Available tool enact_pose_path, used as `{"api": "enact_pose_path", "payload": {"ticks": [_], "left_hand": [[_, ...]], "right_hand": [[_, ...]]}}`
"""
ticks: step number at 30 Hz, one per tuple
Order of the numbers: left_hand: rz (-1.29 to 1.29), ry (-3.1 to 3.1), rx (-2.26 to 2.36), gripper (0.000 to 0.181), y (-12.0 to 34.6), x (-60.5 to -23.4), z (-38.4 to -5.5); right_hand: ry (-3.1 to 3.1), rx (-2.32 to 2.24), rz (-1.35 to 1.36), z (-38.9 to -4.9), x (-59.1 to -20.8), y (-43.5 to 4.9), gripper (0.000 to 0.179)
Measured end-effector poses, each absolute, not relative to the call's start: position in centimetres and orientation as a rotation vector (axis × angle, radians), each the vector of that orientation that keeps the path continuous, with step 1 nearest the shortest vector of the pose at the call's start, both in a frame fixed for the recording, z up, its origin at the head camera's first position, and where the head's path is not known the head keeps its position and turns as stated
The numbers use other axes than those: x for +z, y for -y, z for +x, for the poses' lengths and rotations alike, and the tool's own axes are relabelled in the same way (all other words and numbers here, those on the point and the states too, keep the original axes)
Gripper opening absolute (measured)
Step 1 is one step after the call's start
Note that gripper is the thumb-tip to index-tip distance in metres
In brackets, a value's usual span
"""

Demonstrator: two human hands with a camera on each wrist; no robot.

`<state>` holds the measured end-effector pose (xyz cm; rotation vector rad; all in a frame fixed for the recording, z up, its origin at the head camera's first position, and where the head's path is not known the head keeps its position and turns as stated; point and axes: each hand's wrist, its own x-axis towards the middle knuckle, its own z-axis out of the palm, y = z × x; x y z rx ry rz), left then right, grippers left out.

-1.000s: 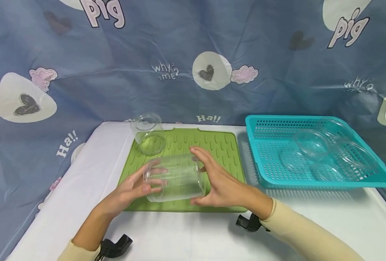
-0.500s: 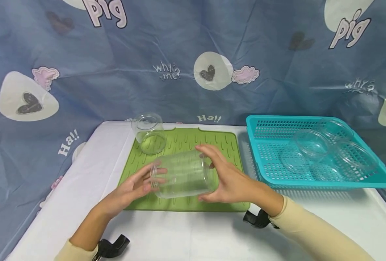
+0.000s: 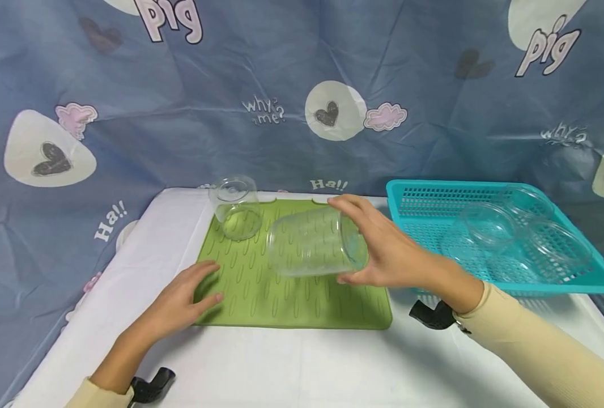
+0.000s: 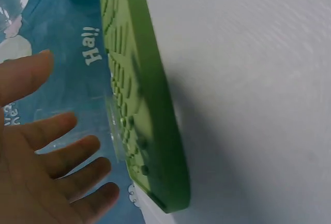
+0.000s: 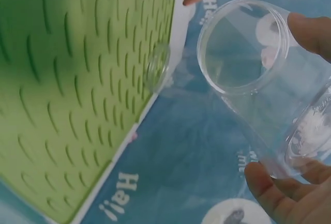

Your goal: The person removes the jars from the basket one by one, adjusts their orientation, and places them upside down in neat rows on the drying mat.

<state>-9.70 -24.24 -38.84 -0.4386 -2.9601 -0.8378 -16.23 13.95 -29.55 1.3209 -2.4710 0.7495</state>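
Gripping a clear jar (image 3: 307, 243) near the centre of the head view, right hand (image 3: 383, 243) has thumb and fingers curled round its base end, jar lying sideways in the air over the green mat (image 3: 292, 303), mouth toward frame left. Left hand (image 3: 179, 300), lower left, fingers spread, at the mat's left edge, apart from the jar. Second clear jar (image 3: 238, 209) stands on the mat's upper-left corner; teal basket (image 3: 424, 232) at frame right holds several more.
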Motion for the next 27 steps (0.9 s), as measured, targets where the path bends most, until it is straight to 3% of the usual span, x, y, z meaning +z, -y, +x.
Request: {"api": "enact_pose_path", "payload": {"ticks": [9, 27], "left_hand": [[-0.463, 3.109, -0.663, 0.056, 24.6, -40.0, -10.2], [-0.511, 3.207, -0.656, 0.069, 25.4, -40.1, -10.0]], "right_hand": [[2.599, 0.418, 1.329, -17.5, -26.7, -13.9, 0.116], [2.762, 0.199, 1.310, -20.7, -23.5, -12.1, 0.114]]}}
